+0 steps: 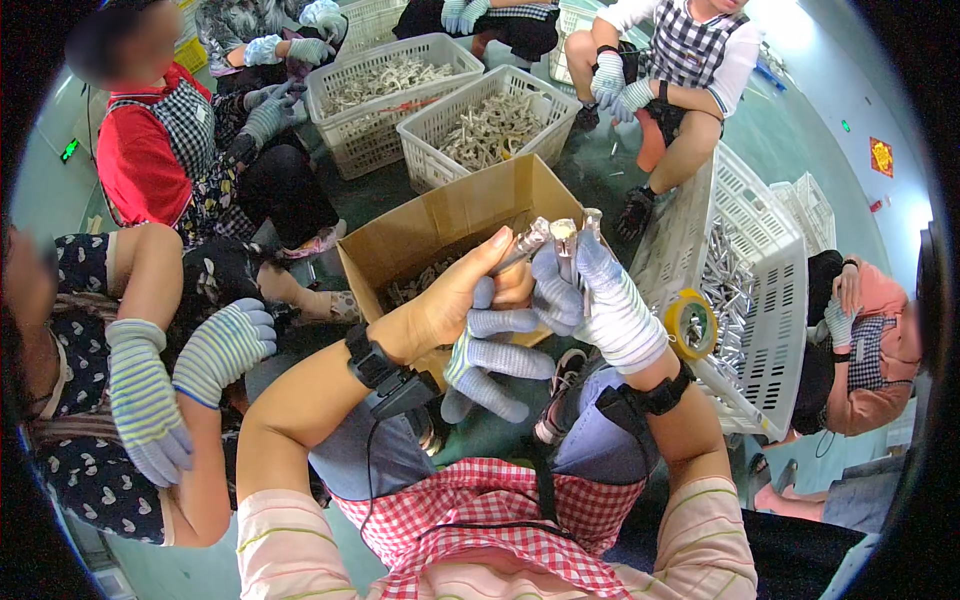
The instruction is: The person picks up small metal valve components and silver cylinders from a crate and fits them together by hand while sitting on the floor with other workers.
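Observation:
My left hand point(447, 303) is bare and closed, a small silvery metal part point(524, 242) sticking up from its fingers. A loose striped work glove point(500, 352) dangles under that hand, its fingers pointing down; what grips it is hidden. Close beside it, my right hand point(622, 312), in a white and blue striped glove, is closed round a shiny metal tube-like part point(564, 248). The end of another metal part point(593, 219) shows behind its fingers. Both hands are above my lap, in front of an open cardboard box point(450, 213) with metal pieces inside.
Two white crates point(365, 130) point(425, 160) of metal parts stand beyond the box. At the right, a white crate point(775, 330) holds shiny metal tubes, with a yellow tape roll point(691, 324) at its near side. Several co-workers sit around; one gloved co-worker point(140, 400) is close at my left.

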Available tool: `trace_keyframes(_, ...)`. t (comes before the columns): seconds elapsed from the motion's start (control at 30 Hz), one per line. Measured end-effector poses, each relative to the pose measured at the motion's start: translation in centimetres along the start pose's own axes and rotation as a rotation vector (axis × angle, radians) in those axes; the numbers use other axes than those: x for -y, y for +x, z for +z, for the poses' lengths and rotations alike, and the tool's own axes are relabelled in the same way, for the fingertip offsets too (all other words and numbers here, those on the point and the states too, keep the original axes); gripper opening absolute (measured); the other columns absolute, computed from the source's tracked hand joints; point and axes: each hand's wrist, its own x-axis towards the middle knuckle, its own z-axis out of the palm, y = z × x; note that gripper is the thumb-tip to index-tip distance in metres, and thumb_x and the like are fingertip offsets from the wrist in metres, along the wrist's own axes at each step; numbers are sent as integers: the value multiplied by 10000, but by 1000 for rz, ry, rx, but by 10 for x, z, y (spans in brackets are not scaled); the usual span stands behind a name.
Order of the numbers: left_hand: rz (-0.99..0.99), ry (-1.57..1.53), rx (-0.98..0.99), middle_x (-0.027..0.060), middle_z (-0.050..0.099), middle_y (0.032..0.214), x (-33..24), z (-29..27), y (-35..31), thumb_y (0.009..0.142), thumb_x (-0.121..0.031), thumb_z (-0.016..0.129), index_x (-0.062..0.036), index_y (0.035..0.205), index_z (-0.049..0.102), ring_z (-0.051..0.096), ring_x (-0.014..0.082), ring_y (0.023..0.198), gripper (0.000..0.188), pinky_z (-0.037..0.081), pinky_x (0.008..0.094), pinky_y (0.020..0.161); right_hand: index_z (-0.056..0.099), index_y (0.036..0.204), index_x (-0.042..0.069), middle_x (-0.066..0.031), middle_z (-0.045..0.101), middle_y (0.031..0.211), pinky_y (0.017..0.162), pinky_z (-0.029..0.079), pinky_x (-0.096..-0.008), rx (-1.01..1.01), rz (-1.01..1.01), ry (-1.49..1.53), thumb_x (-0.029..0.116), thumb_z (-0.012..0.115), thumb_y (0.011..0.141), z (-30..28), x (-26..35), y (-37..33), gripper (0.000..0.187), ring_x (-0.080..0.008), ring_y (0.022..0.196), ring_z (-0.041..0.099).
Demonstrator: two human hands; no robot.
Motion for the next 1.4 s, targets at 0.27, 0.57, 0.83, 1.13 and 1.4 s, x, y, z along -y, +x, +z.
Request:
trace_keyframes(0.27, 1, -11, 65, -9, 309, 529, -2, -1, 0, 897, -538, 343, -144, 560, 289, 259, 86, 474, 522, 235, 226, 432, 611, 865, 108, 28, 465, 543, 474, 313, -223, 74, -15, 98, 549, 536, 797, -6, -8, 3, 452, -95, 458, 390)
trace_keyframes(0.57, -4, -44, 45, -4, 315, 532, 0, -3, 1, 903, -528, 337, -137, 563, 285, 262, 92, 477, 521, 239, 231, 433, 611, 849, 114, 27, 468, 538, 462, 328, -221, 87, -17, 141, 563, 545, 781, -5, -7, 4, 458, -99, 449, 409)
trace_keyframes(0.83, 53, -66, 100, 0, 308, 532, -3, 1, 0, 906, -525, 325, -130, 564, 283, 268, 105, 497, 524, 238, 240, 464, 517, 705, 111, 18, 421, 505, 407, 288, -219, 282, -10, 156, 585, 535, 775, -4, -1, 7, 480, -101, 399, 372)
trace_keyframes(1.13, 147, 123, 57, -3, 408, 570, -19, 0, 0, 913, -491, 345, -110, 636, 403, 333, 78, 506, 475, 266, 227, 458, 593, 901, 40, 29, 440, 530, 421, 286, -214, -132, -207, -229, 468, 542, 834, -7, 26, 2, 436, -67, 416, 362)
trace_keyframes(1.4, 302, 409, -191, -53, 496, 690, -28, -1, -3, 880, -297, 532, -66, 926, 579, 424, 18, 613, 239, 327, 172, 558, 616, 981, 20, 22, 546, 685, 528, 373, -196, -321, -435, -500, 300, 613, 825, -9, 43, -4, 320, -55, 574, 476)
